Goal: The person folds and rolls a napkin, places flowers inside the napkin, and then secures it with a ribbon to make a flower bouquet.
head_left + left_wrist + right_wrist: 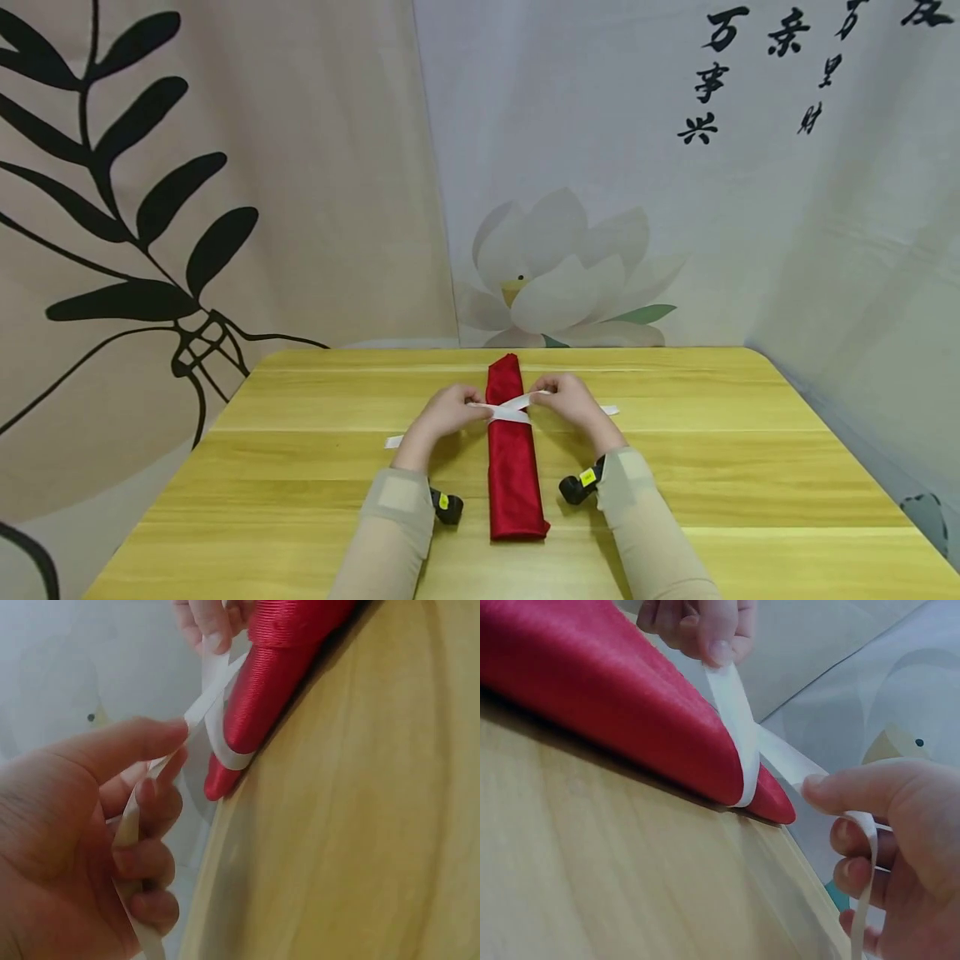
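A rolled or folded red satin cloth (513, 483) lies lengthwise on the table, its far end pointing to the back edge. White ribbon (512, 414) passes round it nearer the far end, and its two ends cross on top. On the left of the roll, my left hand (448, 410) pinches one ribbon end between thumb and forefinger; in the left wrist view the tail runs down across the curled fingers (146, 859). My right hand (567, 398) pinches the other end on the right side, its tail hanging past the fingers in the right wrist view. Both hands hold the ribbon above the cloth.
The wooden table (300, 517) extends to both sides. Ribbon tails (393, 442) stick out beyond each forearm. A dark wrist camera (447, 506) sits on the left wrist and another (579, 486) on the right. Printed curtains (337, 167) hang behind the table's back edge.
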`<state>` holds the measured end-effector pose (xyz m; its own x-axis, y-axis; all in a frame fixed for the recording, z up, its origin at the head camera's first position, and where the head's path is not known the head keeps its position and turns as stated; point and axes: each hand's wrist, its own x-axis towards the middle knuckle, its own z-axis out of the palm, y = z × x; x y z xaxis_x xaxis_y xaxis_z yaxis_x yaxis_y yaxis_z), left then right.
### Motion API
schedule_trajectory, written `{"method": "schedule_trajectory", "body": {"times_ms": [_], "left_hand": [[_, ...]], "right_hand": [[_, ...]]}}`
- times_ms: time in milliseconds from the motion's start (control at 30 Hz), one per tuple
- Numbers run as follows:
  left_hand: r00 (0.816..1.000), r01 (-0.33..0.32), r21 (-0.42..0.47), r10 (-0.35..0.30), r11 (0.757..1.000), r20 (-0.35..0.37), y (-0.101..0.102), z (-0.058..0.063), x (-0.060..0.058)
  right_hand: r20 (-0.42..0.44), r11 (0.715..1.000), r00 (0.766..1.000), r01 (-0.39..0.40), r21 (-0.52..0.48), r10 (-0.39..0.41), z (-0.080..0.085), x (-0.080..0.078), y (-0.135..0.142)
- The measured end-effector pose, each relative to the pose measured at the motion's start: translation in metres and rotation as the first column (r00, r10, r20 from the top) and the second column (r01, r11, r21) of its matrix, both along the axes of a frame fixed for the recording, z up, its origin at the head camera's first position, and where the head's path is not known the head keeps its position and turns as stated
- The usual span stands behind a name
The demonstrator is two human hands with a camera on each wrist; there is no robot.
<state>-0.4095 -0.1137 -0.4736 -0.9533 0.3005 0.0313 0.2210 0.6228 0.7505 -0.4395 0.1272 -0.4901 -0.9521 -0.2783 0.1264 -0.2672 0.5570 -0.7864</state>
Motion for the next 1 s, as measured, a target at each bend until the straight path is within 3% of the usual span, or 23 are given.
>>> {"method": "schedule_trajectory", "body": {"times_ms": [167, 567, 1000], "left_hand": [[0.998, -0.065, -0.025, 0.065, 0.998, 0.003, 0.004, -0.002, 0.001], [1.000, -0.012, -0.100, 0.010, 0.995, -0.014, 0.012, -0.005, 0.000], [0.998, -0.062, -0.161, 0.055, 0.985, -0.044, 0.012, -0.008, 0.000]], "right_hand": [[0.017, 1.000, 0.999, -0.029, -0.001, 0.029, 0.002, 0.000, 0.003], [0.045, 0.995, 0.994, -0.101, -0.008, 0.102, 0.008, 0.000, 0.011], [0.055, 0.991, 0.990, -0.130, 0.021, 0.128, 0.011, 0.000, 0.022]]}}
